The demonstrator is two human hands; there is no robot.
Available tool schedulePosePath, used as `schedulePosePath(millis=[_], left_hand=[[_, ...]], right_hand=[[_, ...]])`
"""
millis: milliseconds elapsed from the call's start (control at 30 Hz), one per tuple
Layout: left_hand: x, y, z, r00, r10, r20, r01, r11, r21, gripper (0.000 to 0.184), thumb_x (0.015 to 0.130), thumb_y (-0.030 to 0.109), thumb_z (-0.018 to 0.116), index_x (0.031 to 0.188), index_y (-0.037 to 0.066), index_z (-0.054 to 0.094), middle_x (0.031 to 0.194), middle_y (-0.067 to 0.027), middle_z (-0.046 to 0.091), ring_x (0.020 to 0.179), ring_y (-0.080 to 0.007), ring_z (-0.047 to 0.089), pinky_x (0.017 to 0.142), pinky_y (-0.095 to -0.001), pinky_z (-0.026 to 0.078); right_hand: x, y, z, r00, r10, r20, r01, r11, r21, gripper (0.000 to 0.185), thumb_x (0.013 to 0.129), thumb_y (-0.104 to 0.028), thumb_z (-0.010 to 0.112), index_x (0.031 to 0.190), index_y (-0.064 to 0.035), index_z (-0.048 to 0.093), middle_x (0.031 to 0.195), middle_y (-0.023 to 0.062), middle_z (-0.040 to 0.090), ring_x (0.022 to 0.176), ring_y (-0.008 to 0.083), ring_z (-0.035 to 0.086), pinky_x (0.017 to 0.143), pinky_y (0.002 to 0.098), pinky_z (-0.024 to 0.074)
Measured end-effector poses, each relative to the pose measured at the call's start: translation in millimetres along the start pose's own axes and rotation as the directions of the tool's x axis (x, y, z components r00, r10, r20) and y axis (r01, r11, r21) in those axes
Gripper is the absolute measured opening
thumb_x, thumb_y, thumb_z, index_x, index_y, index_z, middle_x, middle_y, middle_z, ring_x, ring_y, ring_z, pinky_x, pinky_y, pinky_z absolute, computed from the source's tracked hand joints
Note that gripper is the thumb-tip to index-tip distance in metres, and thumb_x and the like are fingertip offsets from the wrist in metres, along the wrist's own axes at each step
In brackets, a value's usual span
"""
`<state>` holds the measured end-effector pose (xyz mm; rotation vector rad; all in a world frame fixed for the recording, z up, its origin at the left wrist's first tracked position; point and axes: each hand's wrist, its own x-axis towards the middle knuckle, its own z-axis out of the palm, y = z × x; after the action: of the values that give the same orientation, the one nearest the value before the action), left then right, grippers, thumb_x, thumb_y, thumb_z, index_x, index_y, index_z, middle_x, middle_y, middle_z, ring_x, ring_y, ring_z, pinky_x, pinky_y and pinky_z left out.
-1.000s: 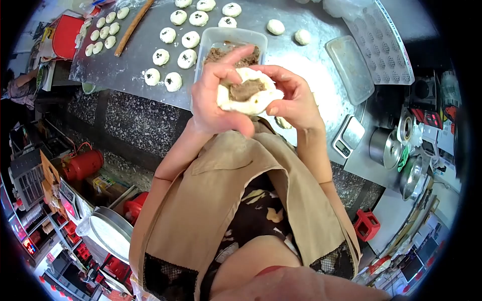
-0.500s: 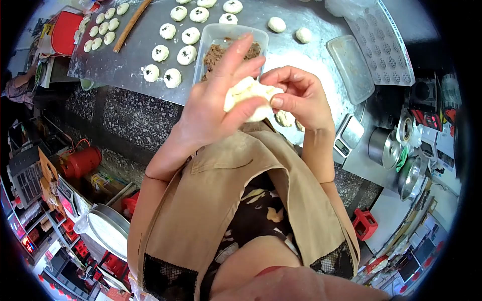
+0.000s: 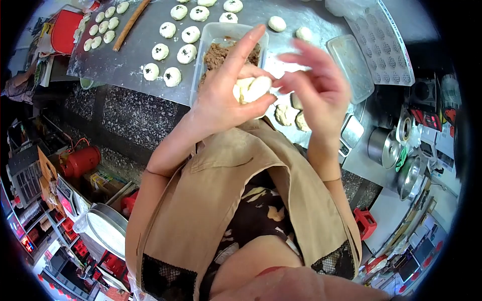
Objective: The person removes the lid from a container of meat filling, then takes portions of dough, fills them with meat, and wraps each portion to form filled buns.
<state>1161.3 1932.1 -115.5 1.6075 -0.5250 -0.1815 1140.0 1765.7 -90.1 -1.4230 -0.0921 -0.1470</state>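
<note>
My left hand cups a piece of pale dough, its thumb below and its index finger stretched upward. The dough looks folded and lumpy on top; whether filling lies inside is hidden. Just to the right is my right hand, slightly smeared by motion, with fingers apart and holding nothing I can see. Its lower fingertips are close to the dough. Behind my left hand stands a clear plastic tub with brown filling. Several dough pieces lie on the floured table beneath my right hand.
On the metal table sit several round buns with dark specks on top, smaller dough balls and a rolling pin. To the right are a plastic lid, a moulded tray, a scale and a metal pot.
My right hand has let go of the dough's edge and moved right, its fingers spreading. The dough now sits more folded in my left hand, which has shifted slightly.
</note>
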Motion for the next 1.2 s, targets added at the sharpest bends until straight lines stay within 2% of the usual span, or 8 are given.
schedulePosePath(millis=[67, 133, 267, 367, 667, 800, 933, 1200], left_hand=[[3, -5, 2, 0.994, 0.109, -0.022, -0.109, 0.994, 0.017, 0.083, 0.070, 0.003, 0.071, 0.140, 0.004, 0.026, 0.123, -0.0109, 0.055, 0.085, -0.0140, 0.064, 0.081, -0.0296, 0.048], [6, -6, 8, 0.994, 0.103, -0.047, -0.101, 0.994, 0.034, 0.073, 0.070, 0.004, 0.073, 0.133, 0.002, 0.036, 0.116, -0.0094, 0.057, 0.082, -0.0114, 0.062, 0.080, -0.0282, 0.048], [21, -24, 34, 0.910, 0.343, -0.234, -0.372, 0.924, -0.092, 0.055, 0.067, 0.008, 0.080, 0.112, 0.002, 0.049, 0.093, -0.0048, 0.058, 0.072, -0.0093, 0.056, 0.070, -0.0250, 0.047], [24, -35, 42, 0.847, 0.424, -0.320, -0.394, 0.905, 0.159, 0.062, 0.069, -0.008, 0.073, 0.119, 0.001, 0.038, 0.083, -0.0062, 0.056, 0.068, -0.0116, 0.056, 0.076, -0.0284, 0.049], [23, -25, 35, 0.794, 0.530, -0.299, -0.486, 0.848, 0.211, 0.106, 0.064, 0.015, 0.083, 0.142, 0.002, 0.012, 0.122, -0.0212, 0.052, 0.121, -0.0275, 0.043, 0.092, -0.0395, 0.044], [30, -28, 47, 0.789, 0.574, -0.219, -0.506, 0.810, 0.297, 0.060, 0.079, 0.006, 0.063, 0.132, -0.006, 0.037, 0.103, -0.0200, 0.064, 0.109, -0.0262, 0.056, 0.093, -0.0396, 0.044], [33, -28, 47, 0.747, 0.626, -0.222, -0.526, 0.762, 0.378, 0.033, 0.082, -0.007, 0.053, 0.115, -0.006, 0.055, 0.088, -0.0142, 0.069, 0.081, -0.0265, 0.068, 0.090, -0.0404, 0.046], [45, -22, 15, 0.897, 0.356, 0.261, -0.440, 0.765, 0.470, 0.097, 0.056, 0.049, 0.080, 0.135, 0.010, 0.040, 0.140, -0.0113, 0.040, 0.138, -0.0326, 0.015, 0.108, -0.0571, 0.000]], right_hand=[[7, 14, -5, 0.841, -0.329, -0.429, 0.247, 0.940, -0.236, 0.023, 0.085, -0.002, 0.059, 0.108, -0.0003, 0.055, 0.090, 0.0075, 0.064, 0.066, 0.0099, 0.061, 0.056, 0.0191, 0.0470], [10, 42, -12, 0.891, -0.161, -0.425, 0.178, 0.984, 0.001, 0.023, 0.092, -0.018, 0.052, 0.107, -0.0012, 0.056, 0.092, 0.0088, 0.063, 0.075, 0.0111, 0.059, 0.060, 0.0208, 0.0457], [-7, 50, 22, 0.824, 0.537, 0.183, -0.389, 0.300, 0.871, 0.056, 0.093, -0.049, 0.035, 0.119, -0.0010, 0.048, 0.116, 0.0120, 0.053, 0.105, 0.0236, 0.055, 0.093, 0.0395, 0.0413], [-13, 52, 30, 0.910, 0.368, 0.192, -0.277, 0.195, 0.941, 0.056, 0.093, -0.046, 0.035, 0.120, 0.0012, 0.046, 0.118, 0.0128, 0.052, 0.110, 0.0261, 0.053, 0.096, 0.0397, 0.0404], [-1, 47, 22, 0.929, 0.368, 0.019, -0.166, 0.371, 0.913, 0.048, 0.088, -0.031, 0.040, 0.121, 0.0039, 0.045, 0.120, 0.0165, 0.052, 0.109, 0.0263, 0.053, 0.095, 0.0362, 0.0419], [-7, 50, 26, 0.922, 0.385, -0.043, -0.209, 0.588, 0.781, 0.054, 0.089, -0.037, 0.038, 0.127, 0.0018, 0.042, 0.130, 0.0169, 0.047, 0.119, 0.0285, 0.046, 0.101, 0.0371, 0.0371], [-6, 53, 13, 0.959, 0.232, 0.160, -0.218, 0.251, 0.943, 0.055, 0.089, -0.037, 0.037, 0.129, 0.0015, 0.041, 0.128, 0.0176, 0.048, 0.115, 0.0292, 0.049, 0.100, 0.0384, 0.0372], [6, 76, -22, 0.814, 0.104, 0.571, -0.566, -0.076, 0.821, 0.049, 0.089, -0.030, 0.038, 0.124, 0.0017, 0.046, 0.125, 0.0168, 0.051, 0.108, 0.0294, 0.055, 0.096, 0.0409, 0.0417]])
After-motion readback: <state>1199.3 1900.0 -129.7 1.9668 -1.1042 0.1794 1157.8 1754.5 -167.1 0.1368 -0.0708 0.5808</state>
